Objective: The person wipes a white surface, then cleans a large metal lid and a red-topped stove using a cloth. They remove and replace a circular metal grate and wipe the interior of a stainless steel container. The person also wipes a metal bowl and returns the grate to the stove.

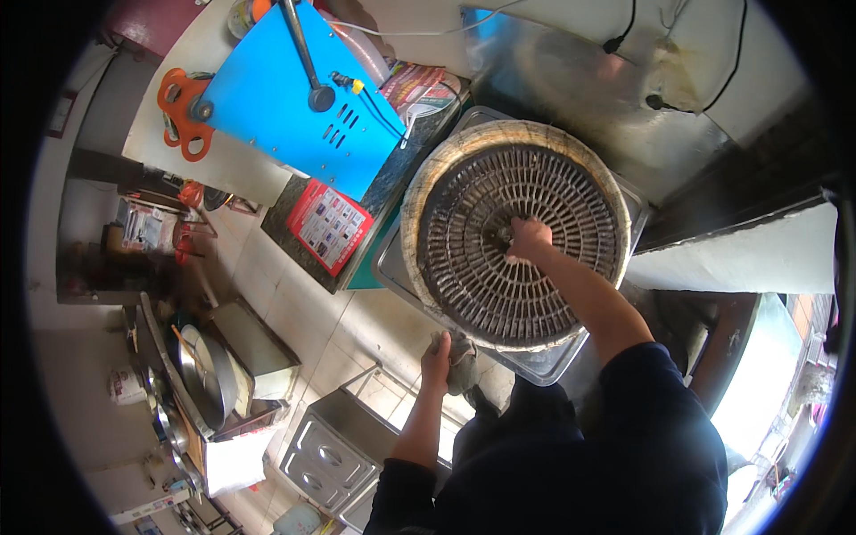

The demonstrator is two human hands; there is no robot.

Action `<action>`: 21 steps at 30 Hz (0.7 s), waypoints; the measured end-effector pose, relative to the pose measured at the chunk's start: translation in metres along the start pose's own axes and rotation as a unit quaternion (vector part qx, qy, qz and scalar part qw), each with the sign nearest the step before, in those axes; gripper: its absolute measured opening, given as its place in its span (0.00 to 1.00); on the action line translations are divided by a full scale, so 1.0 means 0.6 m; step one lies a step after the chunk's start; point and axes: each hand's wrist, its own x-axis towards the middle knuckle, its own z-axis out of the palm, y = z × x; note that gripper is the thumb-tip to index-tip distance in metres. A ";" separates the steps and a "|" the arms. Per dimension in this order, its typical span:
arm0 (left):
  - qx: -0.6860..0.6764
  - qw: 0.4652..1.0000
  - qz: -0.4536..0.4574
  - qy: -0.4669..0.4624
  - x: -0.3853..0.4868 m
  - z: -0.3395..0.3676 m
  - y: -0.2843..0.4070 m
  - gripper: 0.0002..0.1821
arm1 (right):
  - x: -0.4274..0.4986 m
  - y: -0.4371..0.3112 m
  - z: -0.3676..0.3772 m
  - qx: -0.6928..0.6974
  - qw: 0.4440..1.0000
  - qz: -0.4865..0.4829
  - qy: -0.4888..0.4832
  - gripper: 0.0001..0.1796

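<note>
A round woven lid [461, 281], dark and ribbed with a pale wrapped rim, lies over a metal tray [545, 371]. My right hand [530, 239] is closed at the lid's centre; whatever its fingers grip there is hidden beneath them. Below the lid's lower left edge, my left hand [438, 361] holds a grey-green cloth [463, 366], which hangs beside the tray corner.
A blue machine [267, 114] with an orange hand knob [184, 114] stands at upper left. A red printed sheet [330, 226] lies on the dark stone counter [284, 231]. Stainless lidded containers [328, 455] and a large wok [207, 374] are lower left. A metal panel [568, 80] stands behind the lid.
</note>
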 end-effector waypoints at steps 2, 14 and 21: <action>0.000 0.997 -0.059 -0.043 0.003 0.001 0.001 0.30 | -0.054 0.024 0.030 0.014 1.000 -0.001 0.005 0.46; 0.030 0.872 0.064 -0.485 -0.291 0.169 0.084 0.21 | -0.479 0.294 0.276 0.376 0.920 0.027 0.111 0.38; 0.306 0.842 0.031 -0.444 -0.335 0.361 0.016 0.08 | -0.533 0.411 0.417 0.567 0.813 0.110 0.071 0.31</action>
